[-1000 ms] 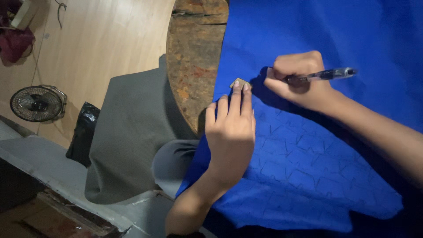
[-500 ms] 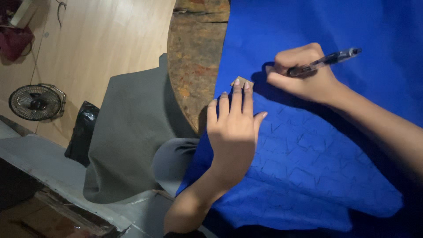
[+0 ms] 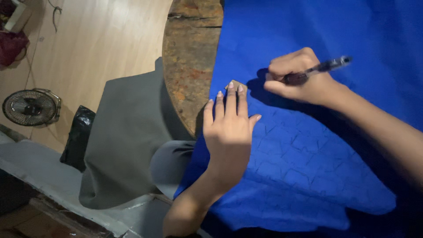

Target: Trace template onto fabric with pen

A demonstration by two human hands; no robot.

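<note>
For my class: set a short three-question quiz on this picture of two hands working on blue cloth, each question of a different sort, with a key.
1. True or false: the right hand holds a pen over the blue cloth.
2. Which does the left hand press with its fingertips? A) a small tan card piece B) a pair of scissors C) a spool of thread
3. Fill in: on the floor at far left stands a small round ____.

Key
1. True; the fist closes round the pen, with its tip hidden near the cloth.
2. A; the hand lies flat on the cloth, fingertips on the piece.
3. fan.
</note>
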